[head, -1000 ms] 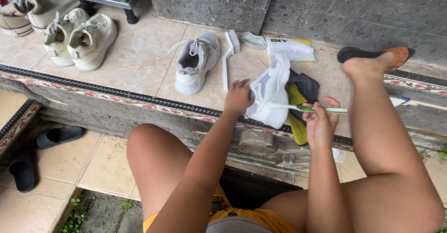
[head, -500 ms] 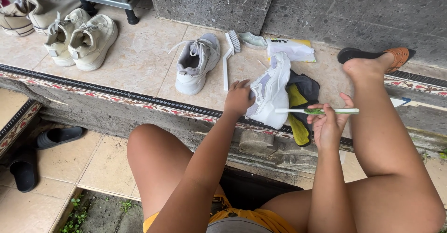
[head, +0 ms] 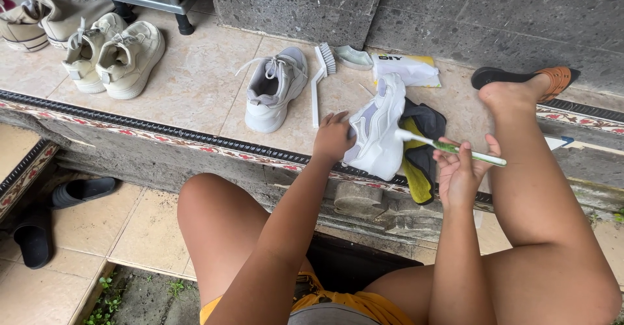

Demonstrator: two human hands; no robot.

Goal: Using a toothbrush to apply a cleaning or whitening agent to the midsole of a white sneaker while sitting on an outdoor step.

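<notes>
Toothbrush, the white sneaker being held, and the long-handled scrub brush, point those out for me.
Toothbrush (head: 471,154): head view, on the green handle just past the right hand.
White sneaker (head: 380,133): head view, on its side panel.
Scrub brush (head: 316,88): head view, on the white handle below the bristles.

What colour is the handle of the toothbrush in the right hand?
Green and white: the toothbrush in the right hand shows plainly in the head view.
</notes>
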